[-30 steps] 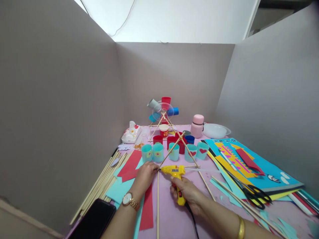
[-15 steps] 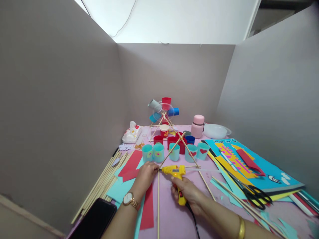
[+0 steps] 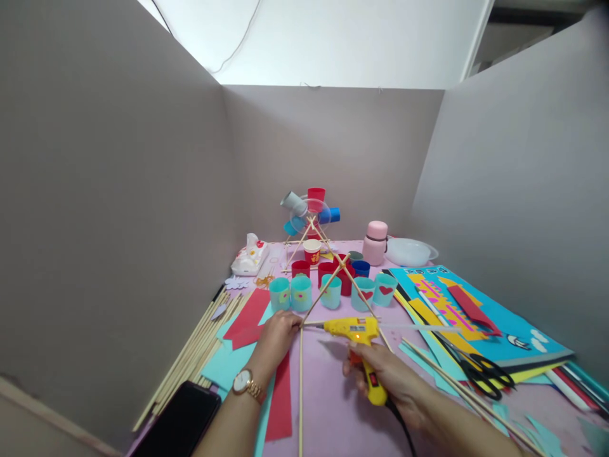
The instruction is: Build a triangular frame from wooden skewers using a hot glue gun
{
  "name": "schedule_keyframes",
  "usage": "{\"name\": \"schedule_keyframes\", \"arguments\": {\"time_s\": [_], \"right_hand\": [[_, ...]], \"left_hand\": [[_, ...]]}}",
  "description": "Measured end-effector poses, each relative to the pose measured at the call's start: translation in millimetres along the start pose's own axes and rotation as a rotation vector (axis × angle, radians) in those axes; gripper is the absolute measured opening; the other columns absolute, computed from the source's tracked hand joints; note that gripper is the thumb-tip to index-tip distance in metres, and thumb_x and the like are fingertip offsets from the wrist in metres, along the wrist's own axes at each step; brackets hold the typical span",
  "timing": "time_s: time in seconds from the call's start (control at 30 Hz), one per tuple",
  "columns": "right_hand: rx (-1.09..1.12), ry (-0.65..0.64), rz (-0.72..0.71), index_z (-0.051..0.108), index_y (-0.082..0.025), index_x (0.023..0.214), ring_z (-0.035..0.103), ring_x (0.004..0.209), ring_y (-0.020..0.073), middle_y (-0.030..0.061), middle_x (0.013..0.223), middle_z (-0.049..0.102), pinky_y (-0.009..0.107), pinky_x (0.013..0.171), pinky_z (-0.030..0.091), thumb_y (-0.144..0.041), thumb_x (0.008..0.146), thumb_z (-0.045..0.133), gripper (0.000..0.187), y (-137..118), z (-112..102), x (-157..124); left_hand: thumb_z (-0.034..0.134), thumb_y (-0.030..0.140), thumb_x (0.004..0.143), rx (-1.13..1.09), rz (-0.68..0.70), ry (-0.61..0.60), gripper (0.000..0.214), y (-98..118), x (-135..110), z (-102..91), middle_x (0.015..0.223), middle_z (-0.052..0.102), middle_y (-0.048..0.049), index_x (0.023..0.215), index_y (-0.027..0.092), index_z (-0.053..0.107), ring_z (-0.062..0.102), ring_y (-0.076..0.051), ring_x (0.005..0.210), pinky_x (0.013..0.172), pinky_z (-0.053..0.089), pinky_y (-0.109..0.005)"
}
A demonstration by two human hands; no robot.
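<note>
Yellow plastic glue gun (image 3: 356, 328) at five o'clock from the centre of our view, its nozzle pointing to nine. Our right hand (image 3: 394, 376) is wrapped around its handle, fingers at the orange trigger; we cannot tell whether the trigger is pressed. A clear glue stick (image 3: 421, 327) juts from its back towards three, and a black cord (image 3: 404, 425) trails from the handle's base towards five.

Our left hand (image 3: 280, 333), between six and seven, has its fingertips pinched narrowly on the lower left joint of a wooden stick frame (image 3: 342, 264). Two sticks cross at its top, and a long stick (image 3: 301, 393) runs from the pinched joint down to six o'clock. The nozzle is near those fingertips, apart from them.

Beyond our hands, mint-green cups (image 3: 301, 293) stand in a row from seven round to four. At seven we have a black phone (image 3: 178, 419), beside loose sticks (image 3: 190, 355). At four, scissors (image 3: 465, 363) lie by coloured sheets (image 3: 518, 317); at three, a pink flask (image 3: 375, 247) stands beside a white bowl (image 3: 412, 252).
</note>
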State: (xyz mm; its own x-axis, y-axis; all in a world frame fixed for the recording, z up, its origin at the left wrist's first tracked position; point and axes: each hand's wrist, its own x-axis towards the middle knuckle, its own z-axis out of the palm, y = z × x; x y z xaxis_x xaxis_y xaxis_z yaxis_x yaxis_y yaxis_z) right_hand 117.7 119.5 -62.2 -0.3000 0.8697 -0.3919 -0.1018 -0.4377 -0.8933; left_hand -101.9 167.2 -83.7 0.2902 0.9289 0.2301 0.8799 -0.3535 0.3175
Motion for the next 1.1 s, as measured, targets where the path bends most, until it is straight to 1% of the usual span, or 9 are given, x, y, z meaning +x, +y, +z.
{"name": "schedule_keyframes", "arguments": {"time_s": [0.1,0.27,0.37,0.47,0.53,0.63,0.73,0.83,1.1], "right_hand": [[-0.09,0.023,-0.044,0.052,-0.018,0.069,0.046,0.034,0.0045,-0.0007,0.062,0.064,0.018,0.036,0.031,-0.049,0.073,0.057,0.032,-5.2,-18.6,-21.7],[-0.168,0.108,-0.052,0.053,-0.018,0.073,0.045,0.036,0.0039,-0.0024,0.065,0.064,0.018,0.04,0.031,-0.054,0.073,0.056,0.035,-7.4,-45.2,-47.7],[-0.306,0.163,-0.088,0.055,-0.019,0.071,0.043,0.037,0.0056,-0.0031,0.057,0.061,0.019,0.042,0.03,-0.055,0.076,0.053,0.036,-7.4,-60.7,-51.6],[-0.536,0.264,-0.124,0.054,-0.02,0.063,0.042,0.04,0.0093,-0.0046,0.042,0.049,0.021,0.043,0.029,-0.052,0.077,0.051,0.035,-7.2,-76.3,-48.8],[-0.65,0.311,-0.178,0.053,-0.021,0.062,0.044,0.043,0.0111,-0.0046,0.044,0.048,0.023,0.045,0.031,-0.047,0.077,0.052,0.03,-6.5,-83.8,-45.4],[-0.783,0.321,-0.266,0.053,-0.022,0.065,0.045,0.044,0.0128,-0.0048,0.046,0.048,0.025,0.046,0.032,-0.037,0.077,0.052,0.019,-4.8,-87.6,-40.5],[-0.836,0.332,-0.344,0.052,-0.023,0.066,0.044,0.044,0.013,-0.005,0.047,0.047,0.025,0.044,0.029,-0.029,0.075,0.052,0.012,-3.2,-86.3,-36.5],[-0.843,0.347,-0.371,0.048,-0.023,0.059,0.042,0.044,0.0123,-0.0048,0.046,0.046,0.026,0.043,0.027,-0.028,0.075,0.052,0.017,-1.4,-86.7,-31.9],[-0.88,0.336,-0.401,0.05,-0.024,0.064,0.043,0.045,0.0136,-0.0044,0.047,0.047,0.027,0.046,0.029,-0.027,0.078,0.05,0.014,-1.4,-89.4,-24.3]], "left_hand": [[0.053,0.021,0.087,-0.01,-0.003,-0.003,0.012,1.3,0.3,-1.7,0.085,0.066,-0.0009,0.085,0.016,0.064,0.06,-0.016,0.086,0.078,0.046,-0.035],[0.052,0.013,0.084,-0.013,-0.01,-0.008,0.015,5.3,-0.1,-5.9,0.086,0.068,-0.0018,0.085,0.017,0.066,0.059,-0.017,0.088,0.078,0.044,-0.033],[0.048,0.01,0.083,-0.018,-0.015,-0.001,0.023,7.5,-0.2,-8.5,0.087,0.069,-0.0037,0.083,0.019,0.069,0.058,-0.019,0.088,0.077,0.042,-0.03],[0.045,0.011,0.083,-0.026,-0.014,0.005,0.026,7.9,0.7,-10.0,0.085,0.069,-0.0043,0.081,0.021,0.069,0.058,-0.02,0.086,0.075,0.042,-0.028],[0.044,0.012,0.082,-0.034,-0.009,0.003,0.026,7.0,1.8,-10.3,0.084,0.069,-0.0044,0.08,0.021,0.069,0.058,-0.02,0.085,0.075,0.041,-0.029],[0.044,0.013,0.082,-0.046,0.005,-0.002,0.025,4.6,3.5,-9.9,0.085,0.069,-0.0044,0.082,0.021,0.068,0.058,-0.02,0.087,0.076,0.041,-0.028],[0.046,0.015,0.082,-0.046,0.012,-0.01,0.023,2.4,4.9,-9.2,0.088,0.069,-0.0047,0.085,0.021,0.068,0.058,-0.021,0.089,0.077,0.041,-0.029],[0.047,0.016,0.081,-0.04,0.008,-0.014,0.022,1.5,5.9,-8.6,0.088,0.069,-0.0051,0.084,0.022,0.068,0.058,-0.022,0.089,0.077,0.042,-0.03],[0.047,0.017,0.082,-0.052,0.009,-0.007,0.022,-0.4,6.2,-7.8,0.089,0.07,-0.0048,0.084,0.022,0.068,0.058,-0.022,0.09,0.079,0.042,-0.03]]}}
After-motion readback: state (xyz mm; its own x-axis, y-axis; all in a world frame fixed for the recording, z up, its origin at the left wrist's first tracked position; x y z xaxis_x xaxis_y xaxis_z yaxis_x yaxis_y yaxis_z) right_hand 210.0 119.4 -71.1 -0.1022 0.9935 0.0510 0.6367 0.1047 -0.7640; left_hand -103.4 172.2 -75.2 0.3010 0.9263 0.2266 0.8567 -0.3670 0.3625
